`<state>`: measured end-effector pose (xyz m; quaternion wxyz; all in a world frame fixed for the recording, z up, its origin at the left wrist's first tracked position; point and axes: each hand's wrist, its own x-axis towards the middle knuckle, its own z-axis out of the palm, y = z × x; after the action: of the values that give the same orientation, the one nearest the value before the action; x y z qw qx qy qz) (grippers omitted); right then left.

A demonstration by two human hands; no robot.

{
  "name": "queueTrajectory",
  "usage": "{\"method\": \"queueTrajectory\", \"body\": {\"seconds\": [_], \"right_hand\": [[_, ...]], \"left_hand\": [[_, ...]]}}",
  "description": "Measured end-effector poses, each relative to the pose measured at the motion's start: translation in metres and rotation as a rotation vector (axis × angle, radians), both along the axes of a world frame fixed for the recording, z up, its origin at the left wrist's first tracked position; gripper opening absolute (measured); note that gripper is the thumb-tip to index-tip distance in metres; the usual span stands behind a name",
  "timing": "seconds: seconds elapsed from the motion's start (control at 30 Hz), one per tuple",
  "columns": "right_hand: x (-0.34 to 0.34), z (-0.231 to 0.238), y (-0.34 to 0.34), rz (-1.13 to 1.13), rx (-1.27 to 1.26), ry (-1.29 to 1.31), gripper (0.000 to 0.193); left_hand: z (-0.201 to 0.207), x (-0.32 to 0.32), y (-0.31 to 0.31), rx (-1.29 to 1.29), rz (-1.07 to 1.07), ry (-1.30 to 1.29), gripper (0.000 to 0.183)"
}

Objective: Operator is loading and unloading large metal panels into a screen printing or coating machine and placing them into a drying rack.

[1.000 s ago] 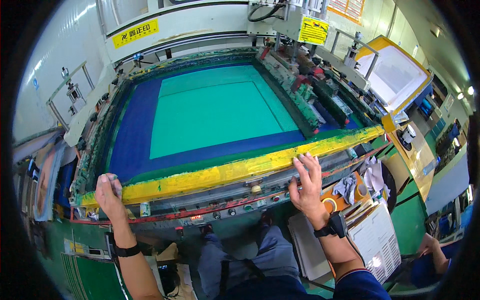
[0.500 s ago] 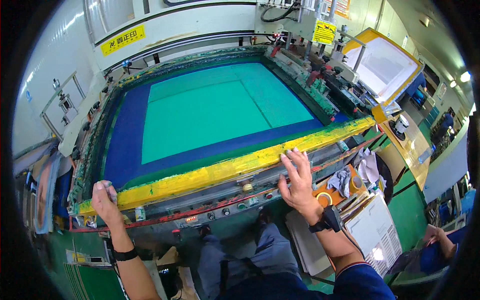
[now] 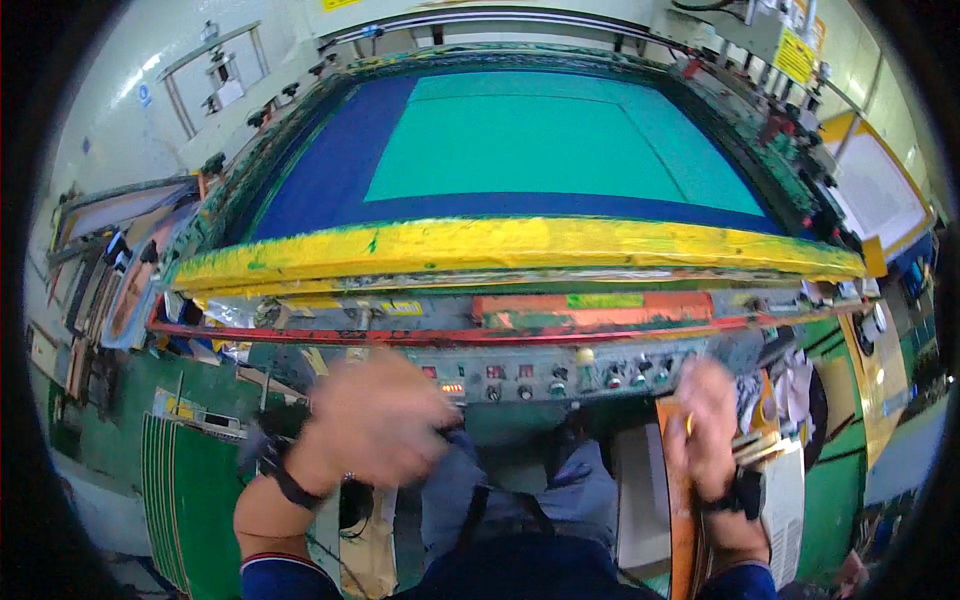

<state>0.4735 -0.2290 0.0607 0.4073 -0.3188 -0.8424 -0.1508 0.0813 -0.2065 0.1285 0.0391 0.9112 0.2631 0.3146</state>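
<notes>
A large printing screen point(image 3: 530, 150) with a turquoise field and a dark blue border lies in front of me. Its near side is a yellow frame bar point(image 3: 520, 246) smeared with green. Both my hands are off the bar, nearer to my body. My left hand point(image 3: 375, 415) is smeared by motion before the control panel point(image 3: 530, 380), so its fingers cannot be read. At the panel's right end is my right hand point(image 3: 705, 420), its fingers curled in. Blur hides whatever may be in them; a small yellow-orange spot shows beside them.
Below the bar run a red rail point(image 3: 420, 337) and an orange-red strip point(image 3: 600, 308). Crumpled paper point(image 3: 795, 390) and cardboard stand at right, near a wooden table point(image 3: 880, 375). Green boards point(image 3: 205, 500) lean at lower left. Another framed screen point(image 3: 880, 190) stands at far right.
Both hands have come off the yellow bar and back toward my body. My right hand has gone from spread to curled. The view has turned, and more shows beneath the bar.
</notes>
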Motion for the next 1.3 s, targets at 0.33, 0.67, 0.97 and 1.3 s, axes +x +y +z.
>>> {"method": "queueTrajectory", "body": {"seconds": [0.33, 0.67, 0.97, 1.3], "right_hand": [[-0.008, -0.016, -0.015, -0.152, -0.411, 0.089, 0.031], [0.035, -0.034, 0.002, -0.283, -0.629, 0.202, 0.028], [0.057, 0.005, 0.159, -0.352, -0.745, 0.538, 0.030], [0.020, 0.010, 0.385, 0.676, -1.033, 1.448, 0.052]], "left_hand": [[-0.112, -0.155, 0.250, -0.606, 0.657, -0.194, 0.020], [-0.122, -0.180, 0.322, -0.321, 0.404, 0.527, 0.030], [-0.142, -0.159, 0.294, -0.439, 0.396, -0.894, 0.035], [-0.074, -0.068, 0.155, -0.542, 0.505, -1.388, 0.035]]}}
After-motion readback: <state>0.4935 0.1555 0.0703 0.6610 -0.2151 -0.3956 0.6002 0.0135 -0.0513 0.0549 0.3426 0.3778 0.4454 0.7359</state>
